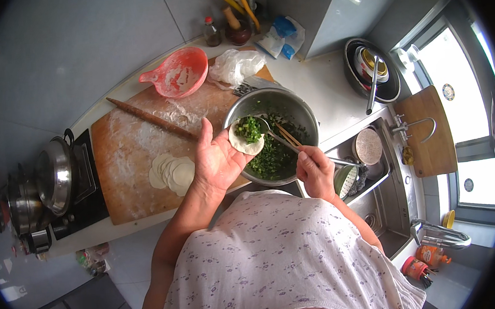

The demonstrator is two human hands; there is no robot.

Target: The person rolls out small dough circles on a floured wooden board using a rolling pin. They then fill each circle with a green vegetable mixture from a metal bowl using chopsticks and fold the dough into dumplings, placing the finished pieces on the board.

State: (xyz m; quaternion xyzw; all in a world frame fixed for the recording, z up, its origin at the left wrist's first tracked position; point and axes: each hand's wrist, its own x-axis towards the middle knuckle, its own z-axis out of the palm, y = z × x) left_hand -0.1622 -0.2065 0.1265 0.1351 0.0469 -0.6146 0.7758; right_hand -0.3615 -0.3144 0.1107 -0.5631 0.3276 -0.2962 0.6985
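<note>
My left hand (217, 161) is palm up and supports a round dough wrapper (247, 148) on its fingers. Chopped green filling (249, 129) is heaped on the wrapper. My right hand (316, 168) grips the handle of a metal spoon (279, 138), whose bowl touches the edge of the filling. Below the wrapper and spoon is a steel mixing bowl (302, 102) with more chopped greens (270, 161) inside. A pair of wooden chopsticks (288, 134) slants in that bowl close to my right hand. Several flat dough wrappers (172, 173) overlap on the floured wooden board (129, 198) left of my left hand.
A wooden rolling pin (151, 118) lies across the board behind the wrappers. Farther back are a red scoop-shaped bowl (182, 72) with flour and a crumpled plastic bag (236, 68). The stove with a lidded pan (55, 176) is at left, the sink (382, 205) at right.
</note>
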